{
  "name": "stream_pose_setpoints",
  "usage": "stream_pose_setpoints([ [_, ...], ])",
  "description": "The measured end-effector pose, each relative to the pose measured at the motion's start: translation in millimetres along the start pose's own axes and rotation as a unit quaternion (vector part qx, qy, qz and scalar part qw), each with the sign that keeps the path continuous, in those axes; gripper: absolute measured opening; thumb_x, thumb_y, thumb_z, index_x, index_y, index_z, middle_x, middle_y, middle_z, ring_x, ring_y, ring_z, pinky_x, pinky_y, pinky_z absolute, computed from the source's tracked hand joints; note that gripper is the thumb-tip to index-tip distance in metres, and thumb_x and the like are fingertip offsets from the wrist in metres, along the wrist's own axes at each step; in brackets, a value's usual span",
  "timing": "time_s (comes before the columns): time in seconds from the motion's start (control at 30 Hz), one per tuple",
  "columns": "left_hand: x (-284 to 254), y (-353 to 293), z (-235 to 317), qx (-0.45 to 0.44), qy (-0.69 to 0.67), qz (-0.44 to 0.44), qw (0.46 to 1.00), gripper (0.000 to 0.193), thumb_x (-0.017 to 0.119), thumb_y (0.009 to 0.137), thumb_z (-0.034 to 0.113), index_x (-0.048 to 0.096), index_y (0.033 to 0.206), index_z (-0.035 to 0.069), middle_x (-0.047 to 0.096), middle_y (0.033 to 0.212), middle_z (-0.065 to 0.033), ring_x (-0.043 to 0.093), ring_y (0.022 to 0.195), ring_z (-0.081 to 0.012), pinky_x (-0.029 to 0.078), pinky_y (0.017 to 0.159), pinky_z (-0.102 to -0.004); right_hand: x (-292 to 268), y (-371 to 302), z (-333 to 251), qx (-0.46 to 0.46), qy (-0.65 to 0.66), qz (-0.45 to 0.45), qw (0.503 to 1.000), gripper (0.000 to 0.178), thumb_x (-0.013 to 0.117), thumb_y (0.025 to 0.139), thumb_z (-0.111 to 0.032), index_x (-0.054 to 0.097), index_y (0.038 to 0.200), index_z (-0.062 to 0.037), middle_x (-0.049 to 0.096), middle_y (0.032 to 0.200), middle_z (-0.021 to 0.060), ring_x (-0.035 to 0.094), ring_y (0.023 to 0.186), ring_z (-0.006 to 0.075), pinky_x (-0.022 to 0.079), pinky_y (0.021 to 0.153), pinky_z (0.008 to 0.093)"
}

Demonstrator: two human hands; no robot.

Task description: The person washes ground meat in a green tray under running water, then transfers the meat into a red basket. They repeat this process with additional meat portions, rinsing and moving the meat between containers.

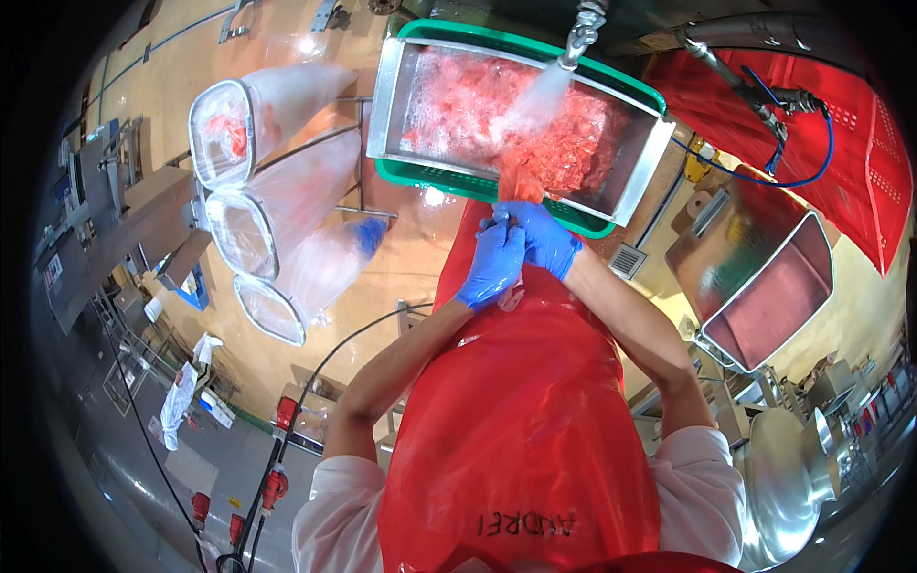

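Both my hands wear blue gloves and meet in front of my red apron (516, 411), at the near edge of a metal tub (387, 100). My left hand (495, 265) has its fingers closed, pinching a wet, reddish, stringy strip of meat-like tissue (521, 180). Right against it, my right hand (551, 237) is also closed round the strip. From my hands the strip runs over the rim into the tub. A heap of wet pink-red tissue (468, 91) fills much of the tub, and water sprays onto it from a metal nozzle (583, 38). My fingertips are partly hidden.
The tub sits in a green perforated crate (430, 177). To the left, several clear bags hang open on hoop frames, one bag (223, 134) with reddish contents. Red crates (860, 162), a blue hose (829, 153) and a pinkish-lined bin (774, 296) are on the right.
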State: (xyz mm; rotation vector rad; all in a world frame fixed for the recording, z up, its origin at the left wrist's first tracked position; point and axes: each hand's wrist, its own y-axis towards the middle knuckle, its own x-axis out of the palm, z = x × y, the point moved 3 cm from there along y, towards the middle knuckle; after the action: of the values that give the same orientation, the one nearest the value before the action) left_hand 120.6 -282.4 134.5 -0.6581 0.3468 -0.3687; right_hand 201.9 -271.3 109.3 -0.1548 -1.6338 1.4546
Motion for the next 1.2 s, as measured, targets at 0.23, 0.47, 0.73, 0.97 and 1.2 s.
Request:
stream_pose_setpoints([
  [0.23, -10.3, -10.8, 41.4, 0.108, -0.014, 0.003, 0.994, 0.022, 0.046, 0.089, 0.013, 0.048, 0.072, 0.0, 0.042, 0.06, -0.0069, 0.04, 0.056, -0.012, 0.034, 0.05, -0.0328, -8.5, 33.1, -20.4, -0.002, -0.067, -0.027, 0.997, 0.011, 0.05, 0.08, -0.01, 0.052, 0.071, -0.0032, 0.056, 0.069, 0.0126, 0.057, 0.063, 0.0248, 0.049, 0.061, 0.0344],
  [0.47, 2.3, -37.3, 55.6, 0.265, 0.144, -0.047, 0.952, 0.024, 0.048, 0.086, 0.015, 0.048, 0.07, -0.002, 0.049, 0.06, -0.0211, 0.051, 0.052, -0.0353, 0.037, 0.049, -0.0418, -47.3, 85.0, -53.0, -0.085, -0.247, -0.032, 0.965, 0.024, 0.049, 0.078, -0.022, 0.057, 0.067, -0.0027, 0.057, 0.058, 0.0125, 0.053, 0.047, 0.0243, 0.044, 0.043, 0.0353],
  [0.73, -17.4, -39.9, 62.9, 0.057, 0.03, -0.061, 0.996, 0.028, 0.047, 0.088, 0.019, 0.053, 0.074, -0.004, 0.051, 0.062, -0.0243, 0.053, 0.058, -0.041, 0.039, 0.051, -0.0452, -76.8, 113.6, -95.2, -0.075, -0.249, 0.081, 0.962, 0.022, 0.048, 0.074, -0.017, 0.052, 0.06, -0.0008, 0.055, 0.059, 0.0144, 0.054, 0.051, 0.0262, 0.045, 0.048, 0.0368],
  [0.97, -45.8, -29.1, 59.9, 0.058, 0.046, -0.052, 0.996, 0.029, 0.047, 0.088, 0.02, 0.052, 0.074, -0.004, 0.05, 0.059, -0.022, 0.054, 0.054, -0.0354, 0.039, 0.05, -0.0415, -85.4, 164.7, -101.5, -0.017, -0.131, 0.08, 0.988, 0.027, 0.048, 0.077, -0.023, 0.055, 0.065, -0.0004, 0.056, 0.061, 0.0148, 0.054, 0.053, 0.0276, 0.047, 0.051, 0.0387],
  [1.2, -56.0, -25.2, 53.0, -0.02, 0.038, -0.02, 0.999, 0.03, 0.049, 0.084, 0.02, 0.054, 0.069, -0.005, 0.052, 0.062, -0.0244, 0.057, 0.057, -0.0378, 0.041, 0.051, -0.0431, -89.3, 185.8, -96.6, -0.066, -0.167, 0.071, 0.981, 0.015, 0.048, 0.076, -0.016, 0.049, 0.067, -0.0043, 0.053, 0.06, 0.0119, 0.053, 0.05, 0.0253, 0.046, 0.049, 0.0376],
])
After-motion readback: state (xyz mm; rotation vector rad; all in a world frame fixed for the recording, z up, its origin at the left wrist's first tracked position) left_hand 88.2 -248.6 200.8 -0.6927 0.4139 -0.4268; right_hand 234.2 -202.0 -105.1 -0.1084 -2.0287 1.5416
